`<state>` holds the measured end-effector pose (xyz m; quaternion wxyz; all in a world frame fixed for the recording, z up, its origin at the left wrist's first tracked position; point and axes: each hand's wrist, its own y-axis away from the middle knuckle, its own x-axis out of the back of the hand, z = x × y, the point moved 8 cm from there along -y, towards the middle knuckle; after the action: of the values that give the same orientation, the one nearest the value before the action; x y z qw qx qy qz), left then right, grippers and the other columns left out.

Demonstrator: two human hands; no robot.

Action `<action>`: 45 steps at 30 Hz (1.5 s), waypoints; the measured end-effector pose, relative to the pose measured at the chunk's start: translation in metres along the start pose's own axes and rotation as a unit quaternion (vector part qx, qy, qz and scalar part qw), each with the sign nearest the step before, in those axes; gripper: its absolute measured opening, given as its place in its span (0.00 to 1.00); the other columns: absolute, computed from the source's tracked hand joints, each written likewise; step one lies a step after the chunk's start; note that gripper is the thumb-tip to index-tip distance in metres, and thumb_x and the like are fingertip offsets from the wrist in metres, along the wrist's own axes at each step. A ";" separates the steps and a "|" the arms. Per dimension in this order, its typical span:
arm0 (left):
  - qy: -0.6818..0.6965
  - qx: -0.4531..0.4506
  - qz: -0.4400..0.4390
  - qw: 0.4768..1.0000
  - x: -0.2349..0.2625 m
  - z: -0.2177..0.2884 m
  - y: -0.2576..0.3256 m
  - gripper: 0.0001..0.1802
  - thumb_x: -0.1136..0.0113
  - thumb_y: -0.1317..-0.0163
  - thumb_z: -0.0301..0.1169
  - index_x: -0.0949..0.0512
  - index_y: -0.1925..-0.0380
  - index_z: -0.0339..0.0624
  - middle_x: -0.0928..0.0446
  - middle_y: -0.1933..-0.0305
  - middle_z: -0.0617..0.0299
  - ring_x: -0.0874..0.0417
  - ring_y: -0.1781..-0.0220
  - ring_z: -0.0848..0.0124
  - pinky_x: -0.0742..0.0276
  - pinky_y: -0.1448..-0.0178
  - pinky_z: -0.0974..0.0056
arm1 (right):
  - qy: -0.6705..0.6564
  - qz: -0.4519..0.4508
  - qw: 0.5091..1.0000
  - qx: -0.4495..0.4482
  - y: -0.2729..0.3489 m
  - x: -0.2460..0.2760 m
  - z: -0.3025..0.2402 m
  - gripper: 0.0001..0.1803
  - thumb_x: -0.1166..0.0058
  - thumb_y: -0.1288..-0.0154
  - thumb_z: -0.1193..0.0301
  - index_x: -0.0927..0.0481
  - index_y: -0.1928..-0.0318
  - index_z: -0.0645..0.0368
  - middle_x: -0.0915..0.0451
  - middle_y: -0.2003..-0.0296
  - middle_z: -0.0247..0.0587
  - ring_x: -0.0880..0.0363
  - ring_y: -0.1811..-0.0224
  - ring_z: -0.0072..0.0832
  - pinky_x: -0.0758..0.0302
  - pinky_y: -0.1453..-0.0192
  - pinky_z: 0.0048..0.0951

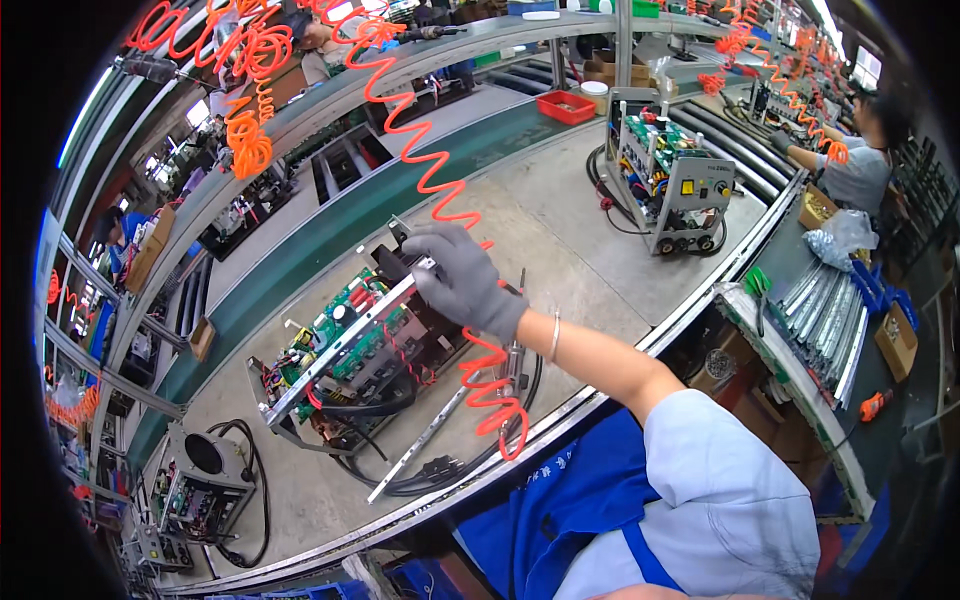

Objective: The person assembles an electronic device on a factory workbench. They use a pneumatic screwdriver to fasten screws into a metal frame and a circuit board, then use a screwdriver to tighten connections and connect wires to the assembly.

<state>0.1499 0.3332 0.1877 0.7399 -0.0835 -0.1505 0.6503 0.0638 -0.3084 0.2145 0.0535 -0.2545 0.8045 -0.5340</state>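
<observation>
My right hand point(460, 280), in a grey glove, reaches across the bench from the right. Its fingers are closed around the upper end of a silvery metal rail point(340, 342). The rail runs along the top of an open machine chassis point(370, 350) with green circuit boards, coloured wires and dark blocks inside. Part of the chassis' far end is hidden behind the glove. Beside my wrist hangs a coiled red air hose point(490, 400), and a slim metal tool point(512, 368) lies near it. A second metal rail point(418, 445) rests on the bench by black cables point(440, 475). My left hand is out of view.
A similar unit with a grey front panel point(697, 195) stands at the right, and another point(205, 480) at the near left. A green belt point(290, 250) passes behind. A red bin point(566, 107) sits at the back. Metal strips point(825, 315) lie on the right-hand bench near a co-worker point(860, 150).
</observation>
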 end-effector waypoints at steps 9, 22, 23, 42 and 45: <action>0.104 0.136 -0.021 0.985 -0.316 -0.037 0.044 0.05 0.41 0.36 0.21 0.18 0.63 0.33 0.17 0.61 0.54 0.18 0.67 0.72 0.21 0.69 0.69 | -0.275 -0.233 0.899 -0.249 0.165 -0.063 -0.102 0.18 0.49 0.26 0.62 0.23 0.43 0.59 0.19 0.58 0.37 0.20 0.55 0.31 0.24 0.46 0.32; 0.174 0.168 -0.064 0.968 -0.382 -0.062 0.068 0.05 0.41 0.34 0.23 0.20 0.61 0.33 0.22 0.67 0.62 0.27 0.74 0.80 0.31 0.71 0.75 | -0.379 -0.243 0.728 -0.517 0.223 -0.082 -0.086 0.19 0.53 0.22 0.64 0.24 0.39 0.59 0.24 0.56 0.33 0.26 0.56 0.15 0.25 0.53 0.20; 0.171 0.174 -0.067 0.967 -0.381 -0.064 0.066 0.05 0.41 0.34 0.24 0.20 0.61 0.34 0.22 0.67 0.62 0.27 0.73 0.80 0.31 0.71 0.74 | -0.386 -0.253 0.698 -0.547 0.223 -0.084 -0.087 0.19 0.53 0.22 0.64 0.23 0.39 0.59 0.24 0.56 0.33 0.26 0.55 0.15 0.25 0.53 0.20; 0.397 0.380 -0.156 0.821 -0.387 -0.096 0.094 0.24 0.50 0.27 0.51 0.26 0.50 0.41 0.23 0.64 0.62 0.28 0.78 0.78 0.37 0.79 0.75 | -0.139 -0.264 0.941 -0.158 0.173 -0.062 -0.117 0.18 0.49 0.33 0.65 0.19 0.45 0.54 0.24 0.48 0.45 0.27 0.45 0.41 0.30 0.39 0.41; 0.354 0.385 -0.171 0.835 -0.385 -0.086 0.095 0.26 0.51 0.27 0.53 0.25 0.51 0.40 0.25 0.69 0.64 0.33 0.81 0.80 0.41 0.80 0.76 | -0.177 -0.270 0.927 -0.191 0.182 -0.066 -0.116 0.19 0.50 0.31 0.60 0.19 0.47 0.57 0.24 0.49 0.50 0.27 0.46 0.47 0.30 0.40 0.46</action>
<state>0.0475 -0.0273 0.0330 0.8143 0.0108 0.3722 0.4452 0.0154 -0.1264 0.0896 -0.0008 -0.5580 0.7695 -0.3108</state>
